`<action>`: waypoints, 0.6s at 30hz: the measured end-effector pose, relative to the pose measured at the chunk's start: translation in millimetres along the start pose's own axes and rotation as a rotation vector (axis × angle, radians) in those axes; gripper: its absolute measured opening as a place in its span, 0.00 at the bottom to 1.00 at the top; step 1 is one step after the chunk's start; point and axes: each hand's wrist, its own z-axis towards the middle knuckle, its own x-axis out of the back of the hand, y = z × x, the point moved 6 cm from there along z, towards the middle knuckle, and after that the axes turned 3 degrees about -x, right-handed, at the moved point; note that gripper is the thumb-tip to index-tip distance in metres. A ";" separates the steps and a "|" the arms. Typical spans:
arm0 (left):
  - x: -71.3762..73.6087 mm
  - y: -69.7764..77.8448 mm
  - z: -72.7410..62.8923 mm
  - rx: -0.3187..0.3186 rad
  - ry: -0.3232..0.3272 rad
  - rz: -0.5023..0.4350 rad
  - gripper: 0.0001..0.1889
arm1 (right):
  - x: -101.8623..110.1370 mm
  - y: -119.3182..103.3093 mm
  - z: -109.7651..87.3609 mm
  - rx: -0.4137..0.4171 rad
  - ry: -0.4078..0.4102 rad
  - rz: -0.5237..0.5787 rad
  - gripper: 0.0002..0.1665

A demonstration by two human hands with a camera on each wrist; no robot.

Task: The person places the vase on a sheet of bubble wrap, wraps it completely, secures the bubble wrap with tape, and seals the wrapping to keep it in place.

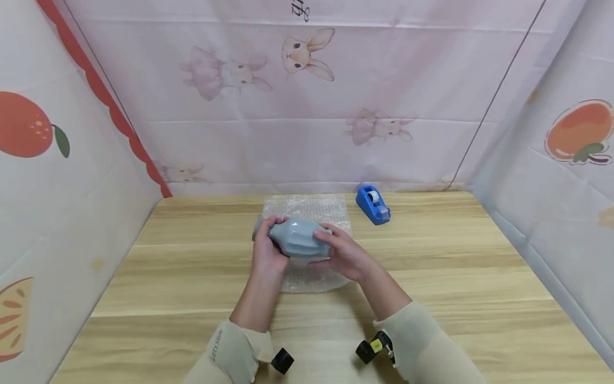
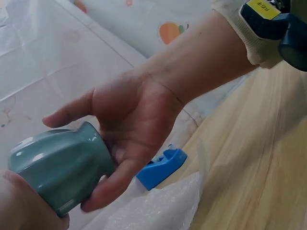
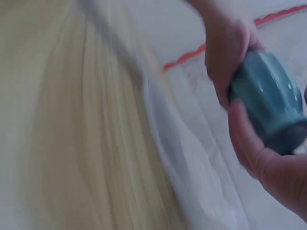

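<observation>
A glossy grey-blue ceramic vase (image 1: 299, 238) with a ribbed body lies sideways between both hands, above a sheet of bubble wrap (image 1: 312, 205). My left hand (image 1: 270, 253) grips it around the narrow neck, with the flared mouth showing past the fingers. At the other end, my right hand (image 1: 346, 253) holds the base between thumb and fingers. In the left wrist view the right palm (image 2: 139, 112) faces the foot of the vase (image 2: 62, 165). From the right wrist, the right fingers (image 3: 247, 139) lie along the lower body of the vase (image 3: 266, 93).
A blue tape dispenser (image 1: 373, 205) with a roll of clear tape stands at the back right of the wooden table (image 1: 192, 282), beyond the bubble wrap. Printed cloth walls (image 1: 307, 144) close off the back and both sides.
</observation>
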 end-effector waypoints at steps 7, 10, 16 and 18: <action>-6.1 -4.5 -3.9 -0.037 -0.035 -0.099 0.10 | -8.3 -6.2 -0.8 0.161 0.189 0.190 0.27; -9.1 -5.1 -5.0 -0.048 -0.056 -0.121 0.09 | -6.4 -6.1 -3.1 0.171 0.239 0.223 0.26; -11.5 -0.7 -3.8 -0.021 -0.083 -0.215 0.18 | -1.5 -7.2 -5.9 0.166 0.248 0.279 0.22; -9.9 1.8 -3.1 0.002 -0.072 -0.290 0.22 | -0.5 -7.2 -6.5 0.156 0.224 0.291 0.22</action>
